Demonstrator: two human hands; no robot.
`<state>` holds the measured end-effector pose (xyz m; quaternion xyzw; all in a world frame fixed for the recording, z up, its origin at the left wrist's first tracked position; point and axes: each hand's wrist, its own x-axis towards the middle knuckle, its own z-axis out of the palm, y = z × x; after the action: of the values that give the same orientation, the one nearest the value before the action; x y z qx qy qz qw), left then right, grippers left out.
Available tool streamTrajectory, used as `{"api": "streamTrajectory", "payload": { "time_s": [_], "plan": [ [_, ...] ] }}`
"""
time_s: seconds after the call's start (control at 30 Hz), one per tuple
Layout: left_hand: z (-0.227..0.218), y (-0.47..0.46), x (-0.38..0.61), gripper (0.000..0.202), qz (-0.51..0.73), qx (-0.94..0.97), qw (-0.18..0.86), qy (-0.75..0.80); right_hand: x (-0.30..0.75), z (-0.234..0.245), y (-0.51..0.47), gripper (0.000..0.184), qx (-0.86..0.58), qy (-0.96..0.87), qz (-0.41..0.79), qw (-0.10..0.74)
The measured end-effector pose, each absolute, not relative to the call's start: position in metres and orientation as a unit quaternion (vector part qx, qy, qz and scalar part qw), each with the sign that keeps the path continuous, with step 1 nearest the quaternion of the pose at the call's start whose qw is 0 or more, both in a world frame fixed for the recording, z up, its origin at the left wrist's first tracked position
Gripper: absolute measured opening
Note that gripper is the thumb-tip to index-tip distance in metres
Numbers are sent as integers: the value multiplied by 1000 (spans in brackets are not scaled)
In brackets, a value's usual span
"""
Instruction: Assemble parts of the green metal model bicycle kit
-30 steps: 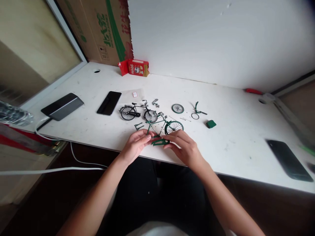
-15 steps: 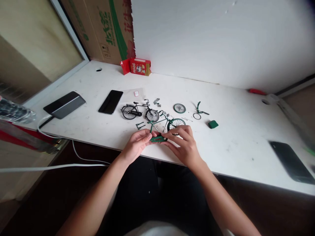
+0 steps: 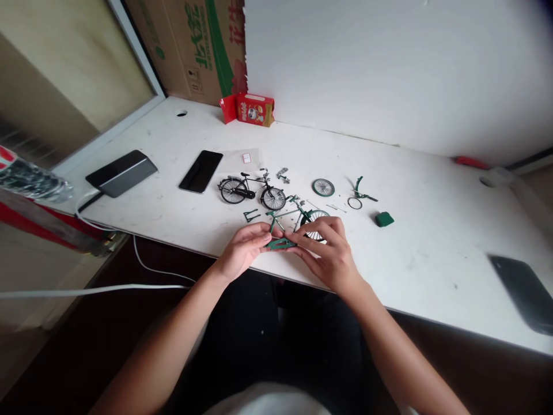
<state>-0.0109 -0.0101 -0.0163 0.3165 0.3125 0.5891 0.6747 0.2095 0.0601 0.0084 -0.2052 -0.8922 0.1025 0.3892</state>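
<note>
My left hand (image 3: 247, 245) is closed on the left end of a green model bicycle (image 3: 285, 218), fingertips at its low green chain-guard piece (image 3: 280, 244). On the right end of that piece, my right hand (image 3: 326, 246) pinches with thumb and fingers. The bicycle has handlebars and one spoked wheel, which the right hand partly covers. Just beyond it stands or lies a complete black model bicycle (image 3: 252, 190); I cannot tell which. A loose green-rimmed wheel (image 3: 324, 187), a small green bracket (image 3: 250, 215) and a green fork-like part (image 3: 359, 190) lie around.
A black ring (image 3: 355, 203) and a green block (image 3: 384, 219) lie to the right. A phone (image 3: 201, 171), a dark grey device (image 3: 121, 173) and a plastic bottle (image 3: 37, 178) are on the left. A red box (image 3: 256, 110) stands behind; another dark phone (image 3: 522, 293) lies far right.
The view has shifted slightly, so the table things appear a little further right. Both hands still hold the green piece, which now shows more of its face between the fingers.
</note>
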Motion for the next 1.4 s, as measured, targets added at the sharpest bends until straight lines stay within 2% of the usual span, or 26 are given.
{"api": "streamTrajectory", "payload": {
  "time_s": [0.57,0.87,1.27,1.4],
  "plan": [
    [-20,-11,-13,29,552,359,659,364,210,16,61,38,-199,-886,173,381],
    [-20,-10,-14,37,539,373,662,364,211,13,64,42,-181,-889,193,373],
    [-20,-8,-13,28,526,352,674,381,213,17,62,44,-154,-887,252,354],
    [-17,-10,-15,27,508,358,693,367,219,9,58,27,-191,-850,295,394]
  ]
}}
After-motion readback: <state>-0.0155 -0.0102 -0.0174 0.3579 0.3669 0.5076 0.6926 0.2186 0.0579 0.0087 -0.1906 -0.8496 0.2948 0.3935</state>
